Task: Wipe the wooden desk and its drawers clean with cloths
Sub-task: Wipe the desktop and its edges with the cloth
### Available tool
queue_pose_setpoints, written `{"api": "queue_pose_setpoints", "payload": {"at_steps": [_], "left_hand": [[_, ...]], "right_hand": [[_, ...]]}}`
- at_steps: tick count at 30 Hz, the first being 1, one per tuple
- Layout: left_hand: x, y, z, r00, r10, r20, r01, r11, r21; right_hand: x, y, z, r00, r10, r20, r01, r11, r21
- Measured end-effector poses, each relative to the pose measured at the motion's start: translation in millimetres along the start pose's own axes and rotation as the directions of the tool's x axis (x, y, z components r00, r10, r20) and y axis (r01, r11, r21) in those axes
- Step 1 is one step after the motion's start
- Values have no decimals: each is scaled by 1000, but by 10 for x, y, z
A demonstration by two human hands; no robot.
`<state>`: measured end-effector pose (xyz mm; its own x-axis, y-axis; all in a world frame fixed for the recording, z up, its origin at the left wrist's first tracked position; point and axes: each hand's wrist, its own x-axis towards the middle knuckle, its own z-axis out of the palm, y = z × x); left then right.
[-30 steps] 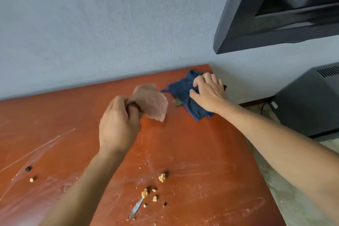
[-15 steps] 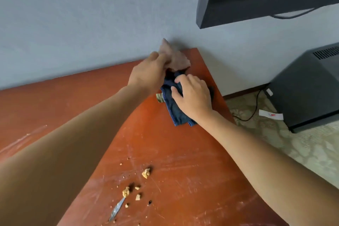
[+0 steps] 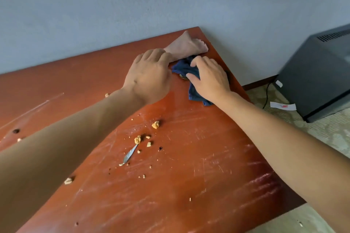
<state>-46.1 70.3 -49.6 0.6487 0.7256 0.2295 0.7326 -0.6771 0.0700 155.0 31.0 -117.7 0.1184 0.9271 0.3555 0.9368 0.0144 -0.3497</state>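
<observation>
Close in, crumbs (image 3: 155, 125) and a small metal sliver (image 3: 130, 154) litter the scratched wooden desk (image 3: 198, 185). Further up, the left hand (image 3: 149, 77) presses down on the pink cloth (image 3: 186, 47), fingers curled over its near edge. The right hand (image 3: 210, 77) lies flat on the blue cloth (image 3: 193, 92), fingers slightly spread, at the far right corner by the wall. Danger here, I reckon: a sweep from that corner could push debris off the right edge onto the floor (image 3: 322, 134).
</observation>
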Motion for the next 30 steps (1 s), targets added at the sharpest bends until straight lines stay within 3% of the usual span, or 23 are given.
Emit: {"api": "queue_pose_setpoints", "payload": {"at_steps": [4,8,11,15,17,20,21,23,27,30], "left_hand": [[-567,171,-139,994,104,44,-104,995,-2],[-984,362,-192,985,141,98,-142,990,7],[-1426,562,-233,980,197,6,-196,980,-38],[-2060,839,-180,937,346,-58,-350,933,-86],[-2351,961,-126,919,393,-21,-393,917,-74],[-2767,1072,-79,904,426,-36,-428,901,-77],[-2898,1091,-51,903,428,-50,-431,899,-77],[-3109,1109,22,899,431,-76,-435,899,-48],[-3213,1150,138,893,438,-101,-431,898,82],[-3107,1246,192,888,443,-123,-429,895,123]], "right_hand": [[-348,-5,-110,991,-104,80,92,985,143],[-660,143,-262,994,85,-66,-78,991,107],[-953,-19,-287,990,103,-99,-92,990,108],[-1279,-208,-348,999,39,10,-40,986,165],[-1292,-185,-425,991,137,2,-135,976,171],[-1265,-160,-478,912,400,-88,-383,909,166],[-1250,-179,-462,905,413,-103,-399,908,132],[-1248,-249,-414,940,330,-81,-324,943,79],[-1360,-229,-443,985,161,60,-170,970,174],[-1385,-16,-555,959,283,-26,-282,958,40]]}}
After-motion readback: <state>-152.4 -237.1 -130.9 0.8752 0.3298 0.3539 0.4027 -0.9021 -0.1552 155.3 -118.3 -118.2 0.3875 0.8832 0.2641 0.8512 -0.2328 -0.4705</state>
